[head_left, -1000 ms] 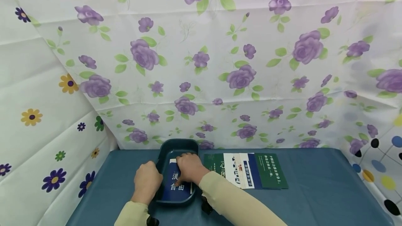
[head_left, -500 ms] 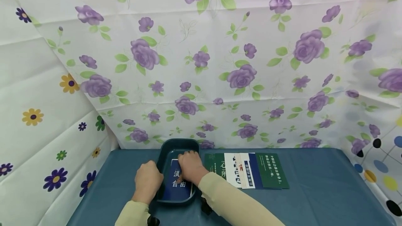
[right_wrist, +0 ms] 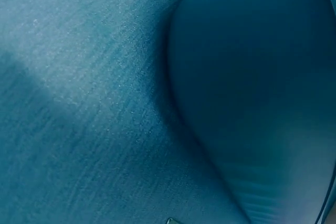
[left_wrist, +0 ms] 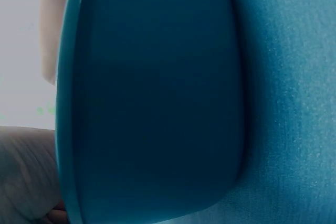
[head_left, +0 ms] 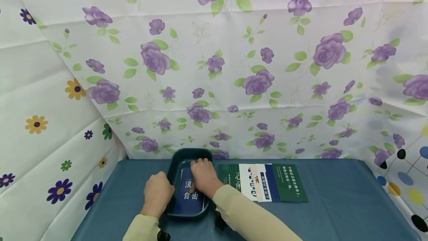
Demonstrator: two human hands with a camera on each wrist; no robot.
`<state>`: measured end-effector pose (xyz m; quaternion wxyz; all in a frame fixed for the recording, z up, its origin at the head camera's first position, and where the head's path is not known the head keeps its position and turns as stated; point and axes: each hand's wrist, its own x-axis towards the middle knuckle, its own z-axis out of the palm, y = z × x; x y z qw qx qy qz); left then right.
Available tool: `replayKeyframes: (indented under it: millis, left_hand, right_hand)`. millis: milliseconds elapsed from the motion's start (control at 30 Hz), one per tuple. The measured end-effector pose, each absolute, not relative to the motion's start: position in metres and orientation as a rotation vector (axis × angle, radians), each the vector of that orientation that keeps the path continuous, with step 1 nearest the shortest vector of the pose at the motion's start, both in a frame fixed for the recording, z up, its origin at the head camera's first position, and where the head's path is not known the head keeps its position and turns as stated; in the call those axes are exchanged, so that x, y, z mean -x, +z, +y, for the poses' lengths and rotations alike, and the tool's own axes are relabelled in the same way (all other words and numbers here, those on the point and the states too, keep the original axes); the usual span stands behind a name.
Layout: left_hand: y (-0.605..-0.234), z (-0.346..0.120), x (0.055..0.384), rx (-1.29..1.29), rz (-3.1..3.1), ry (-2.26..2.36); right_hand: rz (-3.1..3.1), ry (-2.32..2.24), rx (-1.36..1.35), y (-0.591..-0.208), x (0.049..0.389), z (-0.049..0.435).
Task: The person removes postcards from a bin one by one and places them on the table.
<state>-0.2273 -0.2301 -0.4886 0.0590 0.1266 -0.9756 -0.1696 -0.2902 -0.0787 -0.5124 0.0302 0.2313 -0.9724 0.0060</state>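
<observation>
A dark teal tray (head_left: 192,149) stands on the left part of the table in the head view. My left hand (head_left: 157,192) grips its left rim with curled fingers. Inside lies a navy blue card (head_left: 184,207) with white characters. My right hand (head_left: 204,177) reaches over the right rim and holds that card near its right edge, thumb on its face; the fingertips are hidden. The tray's outer wall (left_wrist: 157,98) fills much of the left wrist view, with part of a hand (left_wrist: 23,171) at its rim. The right wrist view shows another stretch of the tray wall (right_wrist: 241,77).
Right of the tray, several overlapping cards lie in a row: a green card (head_left: 228,172), a white card (head_left: 245,176) and another green card (head_left: 291,181) among them. A teal cloth (head_left: 334,200) covers the table. Behind it hangs a flowered sheet (head_left: 230,129).
The blue card has shifted slightly inside the tray, and the white strip at its top edge no longer shows. My right hand has moved a little with it; the left hand keeps its grip.
</observation>
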Motion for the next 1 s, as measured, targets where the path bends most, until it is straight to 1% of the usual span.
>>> replayKeyframes:
  millis: [533,833,1000]
  left_hand:
    - [-0.4913,-0.2298,0.2275,-0.384,-2.961,-0.524]
    - [-0.4929,-0.2304,0.2282,-0.382,-2.953,-0.53]
    - [-0.4934,-0.2319,0.2288,-0.381,-2.958,-0.524]
  right_hand:
    - [-2.94,0.08,-0.757,-0.5154,0.2956,-0.0739]
    - [-2.91,0.026,-0.762,-0.5136,0.2917,-0.0747]
    - [-2.896,0.134,-0.797,-0.5095,0.2884,-0.0738]
